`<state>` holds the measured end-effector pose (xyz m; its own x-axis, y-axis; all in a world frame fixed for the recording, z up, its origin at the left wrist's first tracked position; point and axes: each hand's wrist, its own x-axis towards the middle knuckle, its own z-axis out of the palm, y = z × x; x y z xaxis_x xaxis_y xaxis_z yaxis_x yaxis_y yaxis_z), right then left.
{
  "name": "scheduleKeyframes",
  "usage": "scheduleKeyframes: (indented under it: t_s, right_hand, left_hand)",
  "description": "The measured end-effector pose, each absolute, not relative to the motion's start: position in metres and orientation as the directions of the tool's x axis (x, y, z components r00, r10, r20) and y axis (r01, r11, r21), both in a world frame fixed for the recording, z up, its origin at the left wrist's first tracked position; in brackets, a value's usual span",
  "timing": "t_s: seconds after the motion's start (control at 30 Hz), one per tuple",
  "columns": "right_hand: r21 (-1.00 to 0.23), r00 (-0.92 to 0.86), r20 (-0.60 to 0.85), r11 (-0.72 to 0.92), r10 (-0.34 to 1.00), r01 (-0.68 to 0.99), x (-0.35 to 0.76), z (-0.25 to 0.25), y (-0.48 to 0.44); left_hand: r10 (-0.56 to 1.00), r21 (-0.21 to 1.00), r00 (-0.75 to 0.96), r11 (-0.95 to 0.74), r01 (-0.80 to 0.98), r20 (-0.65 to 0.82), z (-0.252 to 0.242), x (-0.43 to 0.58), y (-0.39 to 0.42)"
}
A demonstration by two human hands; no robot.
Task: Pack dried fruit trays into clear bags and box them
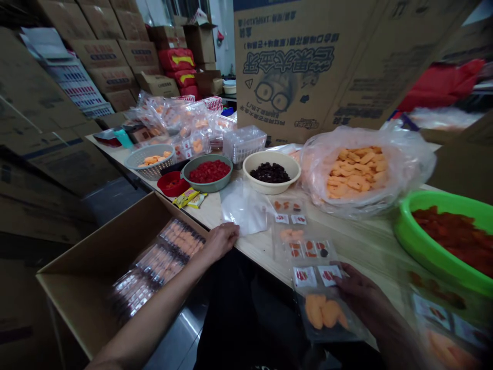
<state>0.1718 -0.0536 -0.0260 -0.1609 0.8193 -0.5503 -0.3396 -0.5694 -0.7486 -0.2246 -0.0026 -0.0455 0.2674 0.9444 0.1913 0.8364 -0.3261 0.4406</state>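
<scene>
My right hand [360,295] grips the edge of a clear packet of dried orange fruit slices [323,313] above the table's front edge. The packet has small red-and-white labels inside. Further packets [304,241] lie on the light wooden table [246,246] just beyond it. My left hand [221,242] rests at the table edge, holding nothing visible, its fingertips beside a crumpled clear plastic bag [244,208]. Below that hand, an open cardboard box [92,252] holds rows of sealed packets [162,262].
Along the table stand a green tub of dark red fruit [435,236], a plastic-lined bag of orange pieces [356,172], and bowls of dark and red fruit [269,172]. Bagged goods crowd the far end. Stacked cartons wall the left and back.
</scene>
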Motion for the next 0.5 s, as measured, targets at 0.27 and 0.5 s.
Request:
scheduleKeyframes:
  t_s: [0.27, 0.5]
  right_hand:
    - [-0.734, -0.143, -0.566, -0.575, 0.812, -0.361, 0.173, -0.017, -0.064]
    - [-0.751, -0.100, -0.542, -0.534, 0.835, -0.387, 0.192, -0.014, -0.087]
  left_hand:
    - [0.962, 0.312, 0.224, -0.262, 0.913, 0.153, -0.039, -0.208, -0.019]
    - [0.884, 0.203, 0.353, -0.424, 0.883, 0.308, -0.067, -0.207, -0.010]
